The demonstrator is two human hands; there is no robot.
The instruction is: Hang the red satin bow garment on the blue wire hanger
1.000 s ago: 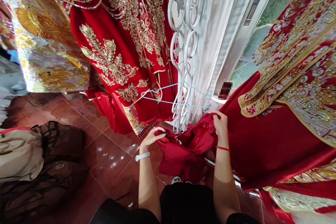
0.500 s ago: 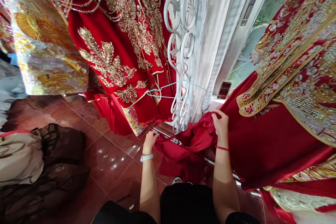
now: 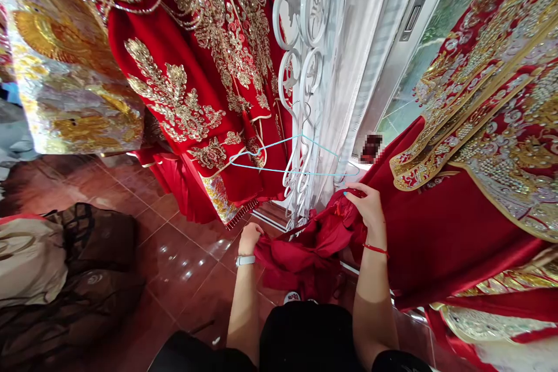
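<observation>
My left hand, with a pale watch at the wrist, is closed on the left end of a dark red garment. At the garment's bunched right end, my right hand pinches the upper edge between thumb and fingers. A red cord circles that wrist. The cloth sags between both hands and hangs in folds toward the floor. Just above it hangs a thin light-blue hanger, bare and slightly tilted, in front of white scrolled ironwork. What its hook rests on is hard to make out.
An embroidered red jacket hangs at left, close to the hanger. Another beaded red and gold costume hangs at right. Dark bags lie on the tiled floor. A white curtain and a glazed door stand behind.
The hanger has swung left and a little lower. My right hand has turned slightly, showing its thumb, and my left hand has dipped a bit. Both still hold the garment, which hangs slacker.
</observation>
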